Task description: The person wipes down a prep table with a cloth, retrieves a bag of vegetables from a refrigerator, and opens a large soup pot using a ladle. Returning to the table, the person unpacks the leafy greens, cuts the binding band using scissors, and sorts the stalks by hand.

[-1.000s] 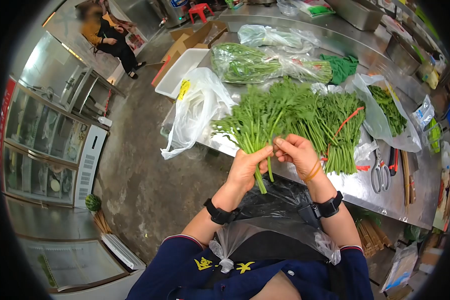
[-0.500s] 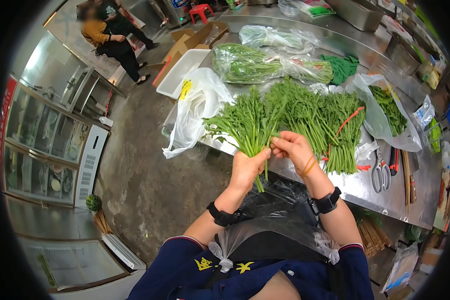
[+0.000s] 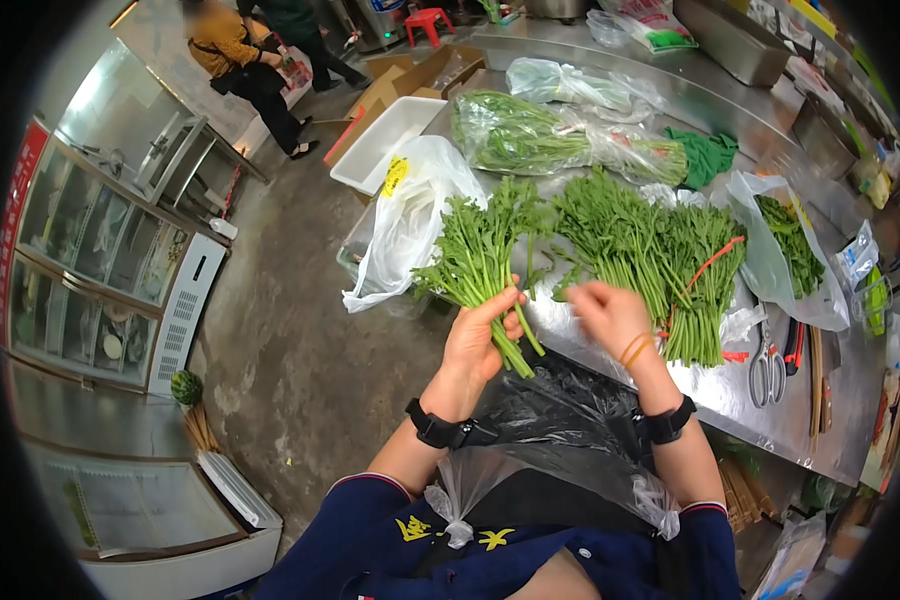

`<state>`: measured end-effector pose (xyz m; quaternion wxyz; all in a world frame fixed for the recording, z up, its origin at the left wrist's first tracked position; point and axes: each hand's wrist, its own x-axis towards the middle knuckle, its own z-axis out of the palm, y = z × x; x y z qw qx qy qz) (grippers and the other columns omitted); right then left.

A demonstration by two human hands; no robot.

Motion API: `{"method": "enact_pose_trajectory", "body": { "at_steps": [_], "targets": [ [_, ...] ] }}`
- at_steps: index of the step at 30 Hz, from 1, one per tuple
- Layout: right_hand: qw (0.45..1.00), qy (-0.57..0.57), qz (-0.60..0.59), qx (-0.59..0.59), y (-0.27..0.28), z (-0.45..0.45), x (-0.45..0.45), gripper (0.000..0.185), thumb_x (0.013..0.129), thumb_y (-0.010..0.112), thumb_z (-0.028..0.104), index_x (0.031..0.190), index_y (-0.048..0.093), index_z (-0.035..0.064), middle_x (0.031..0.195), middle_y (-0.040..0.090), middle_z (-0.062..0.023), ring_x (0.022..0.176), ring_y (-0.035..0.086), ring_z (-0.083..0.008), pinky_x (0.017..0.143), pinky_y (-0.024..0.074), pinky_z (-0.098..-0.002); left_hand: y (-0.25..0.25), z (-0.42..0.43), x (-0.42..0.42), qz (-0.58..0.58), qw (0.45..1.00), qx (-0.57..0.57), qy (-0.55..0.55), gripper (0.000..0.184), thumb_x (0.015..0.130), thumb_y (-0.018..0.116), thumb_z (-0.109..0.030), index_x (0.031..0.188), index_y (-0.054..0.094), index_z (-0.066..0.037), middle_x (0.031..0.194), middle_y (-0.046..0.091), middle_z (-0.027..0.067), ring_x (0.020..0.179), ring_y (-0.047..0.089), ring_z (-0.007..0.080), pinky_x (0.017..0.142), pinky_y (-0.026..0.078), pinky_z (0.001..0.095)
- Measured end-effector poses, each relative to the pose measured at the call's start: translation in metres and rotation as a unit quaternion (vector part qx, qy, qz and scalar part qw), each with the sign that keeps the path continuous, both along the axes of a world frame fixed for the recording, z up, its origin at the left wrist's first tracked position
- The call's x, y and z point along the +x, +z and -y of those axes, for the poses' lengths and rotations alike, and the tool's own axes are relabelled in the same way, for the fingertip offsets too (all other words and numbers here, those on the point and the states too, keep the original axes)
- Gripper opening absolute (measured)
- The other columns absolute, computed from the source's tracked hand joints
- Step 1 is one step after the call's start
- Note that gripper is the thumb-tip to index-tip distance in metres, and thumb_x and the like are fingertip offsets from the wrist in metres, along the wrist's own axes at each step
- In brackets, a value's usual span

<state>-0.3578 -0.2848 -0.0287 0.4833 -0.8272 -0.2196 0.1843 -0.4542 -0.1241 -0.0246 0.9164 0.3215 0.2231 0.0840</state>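
Observation:
My left hand (image 3: 478,340) is closed around the stems of a bunch of leafy greens (image 3: 480,255), leaves pointing up and away from me. My right hand (image 3: 610,318) hovers just right of the bunch, over the steel table's front edge, its fingers smeared by motion. A small green leaf (image 3: 565,283) shows at its fingertips; whether it is held I cannot tell. Yellowish rubber bands (image 3: 637,350) circle my right wrist. Beyond that hand lies a pile of the same greens (image 3: 620,225), its right part crossed by a red tie (image 3: 710,265).
Scissors (image 3: 767,370) lie at the table's (image 3: 760,440) right front. A white plastic bag (image 3: 420,200) and white tray (image 3: 385,140) are at left. Behind the pile are bagged vegetables (image 3: 520,135) and a green cloth (image 3: 702,155). Two people stand at the far left, one in yellow (image 3: 228,55).
My right hand has come away from the bunch, moving right. My left hand still grips the stems, now with fingers showing around them. The view has shifted slightly.

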Motion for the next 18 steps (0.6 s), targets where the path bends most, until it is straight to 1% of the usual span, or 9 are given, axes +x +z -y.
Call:
{"method": "enact_pose_trajectory", "body": {
  "at_steps": [1, 4, 5, 7, 11, 13, 15, 16, 18],
  "targets": [
    [0.995, 0.044, 0.039, 0.083, 0.001, -0.008, -0.016, 0.031, 0.077, 0.061, 0.031, 0.091, 0.062, 0.0035, 0.069, 0.063, -0.0094, 0.062, 0.061, -0.0173, 0.058, 0.0464, -0.0293, -0.001, 0.002, 0.001, -0.001, 1.0, 0.0, -0.003, 0.023, 0.079, 0.06, -0.009, 0.101, 0.052, -0.003, 0.079, 0.055, 0.0059, 0.055, 0.046, 0.0074, 0.046, 0.034, 0.0199],
    [0.986, 0.086, -0.074, 0.12, 0.009, -0.018, -0.04, 0.021, 0.077, 0.06, 0.017, 0.094, 0.061, 0.0043, 0.077, 0.063, -0.0114, 0.067, 0.062, -0.02, 0.061, 0.0468, -0.0297, -0.002, 0.004, 0.004, 0.002, 1.0, -0.012, 0.02, 0.024, 0.079, 0.059, -0.007, 0.102, 0.051, -0.002, 0.08, 0.055, 0.0074, 0.056, 0.045, 0.0078, 0.047, 0.035, 0.0205],
    [0.986, 0.087, -0.074, 0.12, 0.008, -0.017, -0.039, 0.021, 0.077, 0.06, 0.017, 0.094, 0.061, 0.0043, 0.077, 0.063, -0.0114, 0.067, 0.062, -0.02, 0.061, 0.0468, -0.0297, 0.0, 0.004, 0.004, 0.014, 1.0, -0.014, 0.015, 0.023, 0.08, 0.059, -0.008, 0.101, 0.051, -0.002, 0.082, 0.055, 0.008, 0.056, 0.045, 0.0079, 0.047, 0.035, 0.0209],
    [0.987, 0.089, 0.109, 0.083, 0.003, -0.016, -0.035, 0.022, 0.077, 0.059, 0.019, 0.094, 0.061, 0.0058, 0.077, 0.062, -0.0118, 0.068, 0.061, -0.0241, 0.061, 0.0466, -0.032, -0.001, 0.001, 0.001, 0.024, 1.0, -0.015, 0.011, 0.023, 0.081, 0.058, -0.009, 0.101, 0.051, -0.002, 0.083, 0.055, 0.0086, 0.056, 0.044, 0.0081, 0.048, 0.035, 0.0212],
    [0.982, 0.108, 0.152, 0.03, 0.014, -0.011, -0.035, 0.024, 0.077, 0.059, 0.023, 0.094, 0.062, 0.0068, 0.077, 0.061, -0.0123, 0.068, 0.059, -0.0274, 0.062, 0.0463, -0.034, -0.009, -0.004, 0.001, 0.053, 0.996, -0.061, -0.023, 0.019, 0.083, 0.057, -0.014, 0.097, 0.052, -0.002, 0.086, 0.057, 0.0102, 0.055, 0.043, 0.0087, 0.047, 0.035, 0.0221],
    [0.983, 0.102, 0.136, 0.074, 0.01, -0.008, -0.031, 0.025, 0.077, 0.059, 0.026, 0.093, 0.062, 0.0069, 0.078, 0.061, -0.0124, 0.069, 0.06, -0.0264, 0.062, 0.0462, -0.0339, -0.009, -0.004, 0.002, 0.054, 0.996, -0.06, -0.03, 0.019, 0.083, 0.057, -0.016, 0.095, 0.053, -0.002, 0.085, 0.058, 0.0102, 0.055, 0.044, 0.0089, 0.047, 0.035, 0.0221],
    [0.99, 0.037, 0.131, 0.036, 0.011, 0.007, -0.016, 0.026, 0.077, 0.058, 0.029, 0.091, 0.063, 0.0069, 0.082, 0.061, -0.0119, 0.069, 0.061, -0.0247, 0.062, 0.0464, -0.0327, -0.002, -0.002, 0.002, -0.003, 0.999, 0.034, 0.017, 0.018, 0.083, 0.057, -0.019, 0.091, 0.054, -0.004, 0.077, 0.057, 0.0059, 0.056, 0.045, 0.0089, 0.048, 0.036, 0.0218],
    [0.98, -0.018, 0.199, 0.01, 0.003, 0.018, 0.002, 0.024, 0.076, 0.059, 0.028, 0.09, 0.063, 0.0075, 0.084, 0.062, -0.0101, 0.068, 0.06, -0.0245, 0.062, 0.0467, -0.0324, -0.002, -0.004, 0.0, 0.004, 0.998, 0.062, 0.015, 0.018, 0.084, 0.056, -0.021, 0.089, 0.055, -0.004, 0.074, 0.058, 0.0048, 0.059, 0.05, 0.0104, 0.05, 0.04, 0.0232],
    [0.943, -0.146, 0.265, -0.14, 0.004, 0.04, 0.026, 0.018, 0.074, 0.061, 0.023, 0.085, 0.061, 0.0094, 0.084, 0.06, -0.0075, 0.074, 0.059, -0.026, 0.063, 0.0465, -0.0368, -0.002, -0.01, -0.002, -0.004, 0.995, 0.095, 0.013, 0.018, 0.084, 0.056, -0.021, 0.089, 0.055, -0.004, 0.074, 0.058, 0.005, 0.062, 0.052, 0.0114, 0.053, 0.042, 0.0245]
  ]
}}
